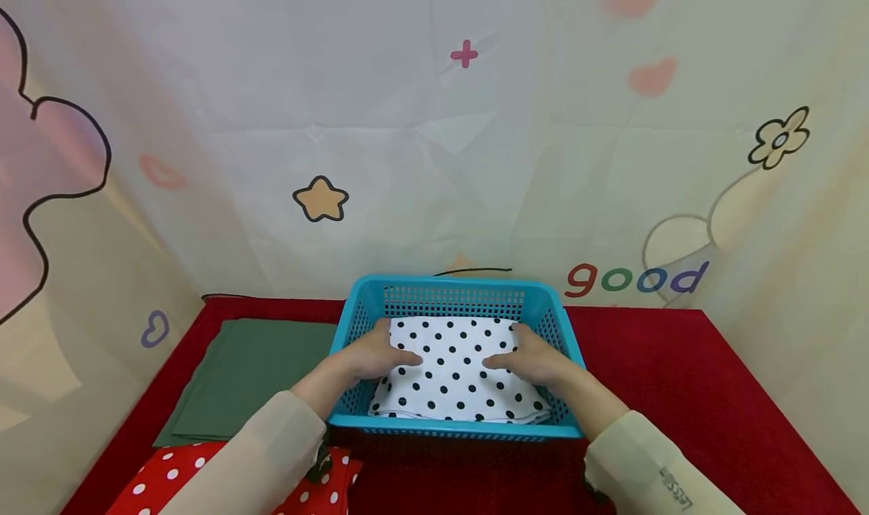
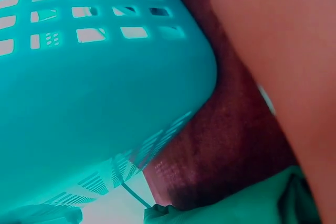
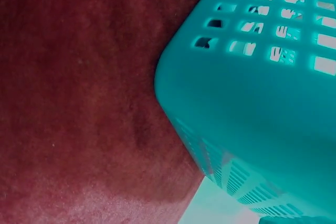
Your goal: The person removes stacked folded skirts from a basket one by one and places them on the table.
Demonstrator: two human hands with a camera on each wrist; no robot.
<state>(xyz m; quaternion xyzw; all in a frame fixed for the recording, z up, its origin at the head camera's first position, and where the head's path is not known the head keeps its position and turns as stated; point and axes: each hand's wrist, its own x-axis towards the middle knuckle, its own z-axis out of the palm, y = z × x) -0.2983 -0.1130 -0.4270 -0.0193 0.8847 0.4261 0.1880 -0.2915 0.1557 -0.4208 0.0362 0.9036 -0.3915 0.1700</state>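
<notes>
A folded white cloth with black dots (image 1: 451, 383) lies inside a blue plastic basket (image 1: 462, 283). My left hand (image 1: 375, 353) holds its left side, the thumb lying over the top. On the opposite side my right hand (image 1: 532, 357) grips the cloth the same way, thumb pointing inward. Both sets of fingers are mostly hidden at the cloth's sides, within the basket. The left wrist view shows a corner of the basket (image 2: 105, 93) close up, and the right wrist view shows another basket corner (image 3: 236, 98); neither shows the fingers.
A folded green cloth (image 1: 265, 372) lies left of the basket. Nearer, a red cloth with white dots (image 1: 170, 477) is partly under my left sleeve. Red fabric (image 1: 665, 394) covers the table, and a printed curtain (image 1: 407, 123) hangs behind it.
</notes>
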